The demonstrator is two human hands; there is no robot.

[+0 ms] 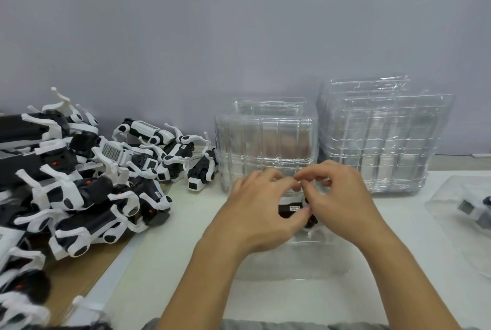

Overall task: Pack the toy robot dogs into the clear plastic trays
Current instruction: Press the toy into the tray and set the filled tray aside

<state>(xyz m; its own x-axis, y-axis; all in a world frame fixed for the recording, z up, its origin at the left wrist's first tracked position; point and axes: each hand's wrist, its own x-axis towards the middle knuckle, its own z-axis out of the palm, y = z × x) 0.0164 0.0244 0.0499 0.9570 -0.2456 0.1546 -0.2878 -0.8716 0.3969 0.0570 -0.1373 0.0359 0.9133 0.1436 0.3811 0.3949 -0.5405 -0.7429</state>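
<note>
On the far left we have a heap of toy robot dogs [87,183] — black and white bodies with white legs sticking up at all angles — piled partly on a brown cardboard sheet [82,271] that lies on the white table [164,263]. One dog [203,173] sits at the right edge of the heap, just beside a stack of clear plastic trays [265,141] standing near the wall.

In the middle, our left hand [261,207] has its fingers curled down over a clear tray [316,255] lying flat on the table in front of us, the thumb and fingertips meeting those of the other hand. Beneath both hands a black toy dog [291,210] with a small label lies in this tray; only part of it shows between the fingers. Our right hand [336,197] is curled too, fingertips pinched together at the tray's far edge — we cannot tell whether they grip the dog or the plastic.

Farther right stands a taller stack of clear trays [382,138] against the grey wall [239,24]. At the right edge lies another clear tray [457,205] with a grey and white dog [475,212] in it.
</note>
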